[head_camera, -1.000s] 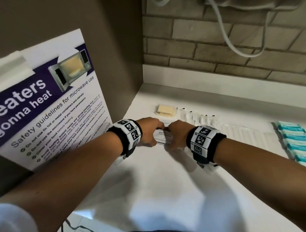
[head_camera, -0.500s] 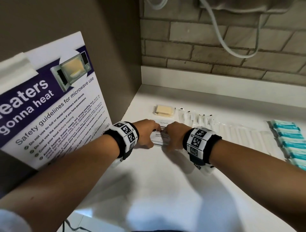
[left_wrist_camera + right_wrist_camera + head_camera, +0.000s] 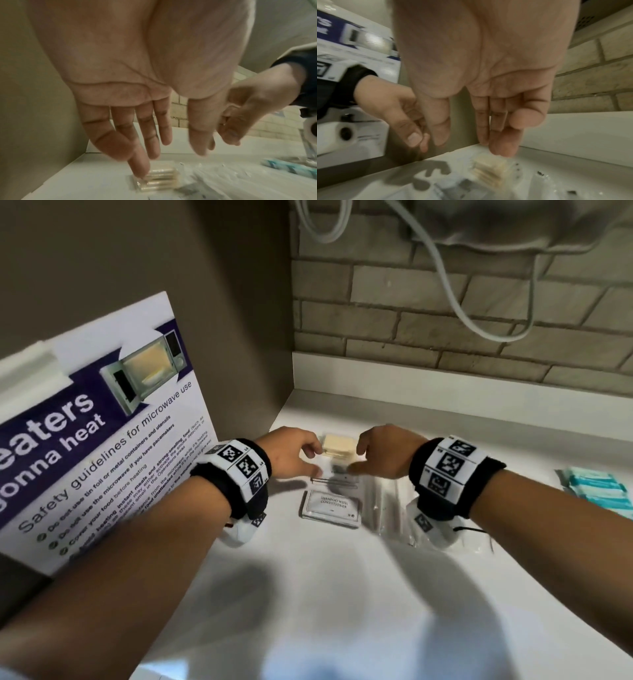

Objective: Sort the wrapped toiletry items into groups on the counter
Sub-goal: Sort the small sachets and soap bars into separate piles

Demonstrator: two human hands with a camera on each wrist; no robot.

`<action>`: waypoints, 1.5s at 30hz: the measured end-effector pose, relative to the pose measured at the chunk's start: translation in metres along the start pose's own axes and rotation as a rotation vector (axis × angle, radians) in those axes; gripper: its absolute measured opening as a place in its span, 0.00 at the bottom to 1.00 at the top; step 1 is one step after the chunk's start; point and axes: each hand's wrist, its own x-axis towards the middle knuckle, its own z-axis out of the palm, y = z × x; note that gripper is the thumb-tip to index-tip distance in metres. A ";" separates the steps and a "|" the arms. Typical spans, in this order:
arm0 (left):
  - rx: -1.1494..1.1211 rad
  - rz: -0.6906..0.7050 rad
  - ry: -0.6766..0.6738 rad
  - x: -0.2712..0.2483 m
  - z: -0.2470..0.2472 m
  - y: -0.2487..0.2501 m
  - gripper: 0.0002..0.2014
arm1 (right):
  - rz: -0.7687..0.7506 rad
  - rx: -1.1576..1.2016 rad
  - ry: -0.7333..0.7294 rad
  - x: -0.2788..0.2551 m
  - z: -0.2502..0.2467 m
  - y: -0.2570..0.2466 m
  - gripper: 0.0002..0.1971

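A stack of cream-coloured wrapped pads (image 3: 338, 446) lies near the counter's back left corner. My left hand (image 3: 310, 455) hovers at its left side and my right hand (image 3: 364, 458) at its right, both with straight fingers and holding nothing. In the left wrist view the left hand (image 3: 159, 151) hangs over the pads (image 3: 159, 181), index tip at their corner; contact is unclear. The right hand (image 3: 471, 147) sits just above the pads (image 3: 489, 170). White shampoo sachets (image 3: 331, 506) lie stacked nearer me, another sachet (image 3: 334, 478) behind them. Clear wrapped sticks (image 3: 382, 501) and teal packets (image 3: 596, 491) lie to the right.
A microwave safety poster (image 3: 102, 446) leans against the brown side wall on the left. A brick wall (image 3: 445, 302) with a hanging white cable (image 3: 460, 302) backs the white counter (image 3: 308, 594). The counter's near part is bare.
Both hands let go of the shampoo sachets, which now lie on the counter, and moved back to the cream pads with fingers spread.
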 end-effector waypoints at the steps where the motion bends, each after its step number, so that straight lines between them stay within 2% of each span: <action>1: -0.010 -0.002 0.053 0.007 -0.002 0.000 0.17 | 0.022 -0.005 0.009 0.007 -0.006 0.005 0.26; 3: -0.020 -0.018 0.139 0.026 -0.005 -0.001 0.12 | 0.057 0.000 0.008 0.026 -0.011 0.015 0.21; 6: 0.005 -0.115 0.153 0.056 -0.002 -0.003 0.14 | 0.070 0.017 -0.028 0.056 -0.009 0.025 0.18; 8: 0.051 -0.209 0.100 0.074 0.002 -0.004 0.20 | 0.065 0.018 -0.046 0.073 -0.003 0.028 0.20; 11: 0.135 -0.312 -0.037 0.092 0.009 -0.003 0.27 | 0.081 -0.021 -0.077 0.097 0.005 0.027 0.31; 13: 0.155 -0.325 -0.072 0.101 0.013 -0.003 0.25 | 0.081 -0.114 -0.127 0.111 0.010 0.023 0.37; 15: 0.110 -0.329 -0.071 0.109 0.017 -0.005 0.23 | 0.072 -0.197 -0.172 0.121 0.014 0.021 0.39; 19: -0.070 -0.359 -0.106 0.119 0.019 -0.010 0.20 | 0.092 -0.221 -0.211 0.132 0.017 0.016 0.37; 24: -0.152 -0.376 -0.127 0.120 0.017 -0.013 0.22 | 0.105 -0.128 -0.257 0.138 0.013 0.016 0.30; 27: -0.203 -0.354 -0.148 0.116 0.016 -0.012 0.24 | 0.103 -0.031 -0.252 0.140 0.016 0.021 0.35; 31: -0.356 -0.306 -0.081 0.116 0.020 -0.019 0.33 | 0.078 0.115 -0.274 0.137 0.013 0.023 0.21; 34: -0.500 -0.272 -0.058 0.109 0.020 -0.016 0.29 | 0.048 0.183 -0.243 0.134 0.012 0.022 0.20; 36: -0.520 -0.231 -0.029 0.108 0.017 -0.016 0.26 | 0.019 0.211 -0.201 0.133 0.015 0.023 0.23; 40: -0.290 -0.063 0.095 0.111 -0.003 -0.011 0.20 | -0.032 0.354 -0.068 0.132 0.013 0.024 0.34; 45: 0.054 0.025 0.069 0.111 -0.023 -0.001 0.22 | -0.082 0.453 -0.061 0.137 0.011 0.023 0.38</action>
